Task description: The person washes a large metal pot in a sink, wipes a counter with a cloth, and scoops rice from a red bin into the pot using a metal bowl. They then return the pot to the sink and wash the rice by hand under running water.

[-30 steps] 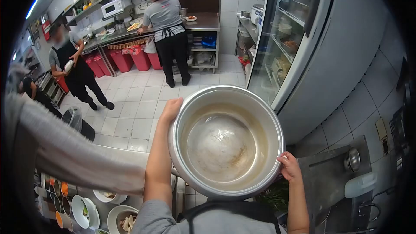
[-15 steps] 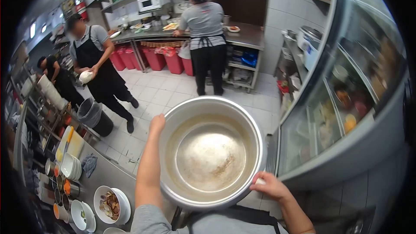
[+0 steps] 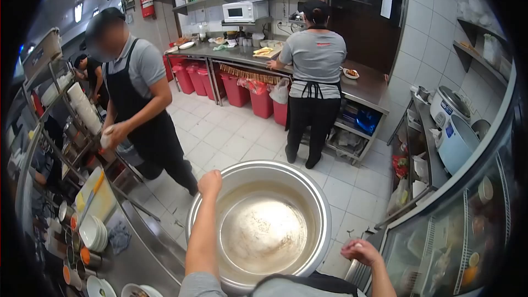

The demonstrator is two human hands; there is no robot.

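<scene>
A large, wide metal pot [image 3: 263, 187] with scuffed, stained insides is low in front of my body, its mouth facing up. My left hand [image 3: 209, 183] is closed on its rim at the far left side. To the right of the pot, apart from it, my right hand [image 3: 361, 253] is curled with its fingers closed. A small pale spot shows at those fingers, too small to name.
A steel counter [image 3: 146, 231] on the left carries white bowls [image 3: 94, 234] and a knife on a cutting board [image 3: 94, 195]. One person [image 3: 137, 88] stands ahead left holding something white; another [image 3: 316, 71] faces the back counter. A glass-door fridge [image 3: 467, 231] flanks my right.
My right hand has come off the pot's rim and moved right. My left hand stays on the rim. The view has shifted forward, and the person on the left appears nearer.
</scene>
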